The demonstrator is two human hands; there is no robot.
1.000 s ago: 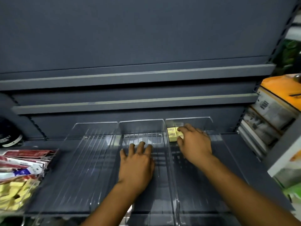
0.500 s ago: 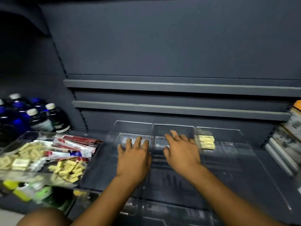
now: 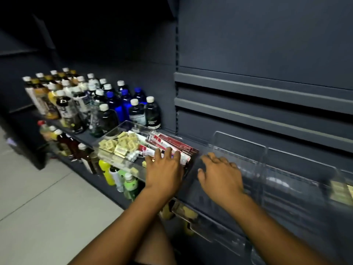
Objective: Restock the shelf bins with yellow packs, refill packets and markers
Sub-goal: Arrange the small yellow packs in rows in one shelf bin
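My left grip point(image 3: 163, 170) is spread wide over glossy red-and-white refill packets point(image 3: 168, 145), with small square yellow packs point(image 3: 122, 145) heaped at its 10 o'clock in the clear tray point(image 3: 112, 158). My right grip point(image 3: 221, 174), loose and empty, hovers over ribbed transparent bins point(image 3: 240, 148).

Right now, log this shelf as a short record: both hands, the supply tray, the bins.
left hand: open, fingers spread over the refill packets
right hand: open, empty, over the leftmost clear bin
supply tray: clear, holds yellow packs beside the refill packets
stocked packs: a few yellow ones in a bin at far right, blurred
bottles: on the shelf behind and left of the supply tray
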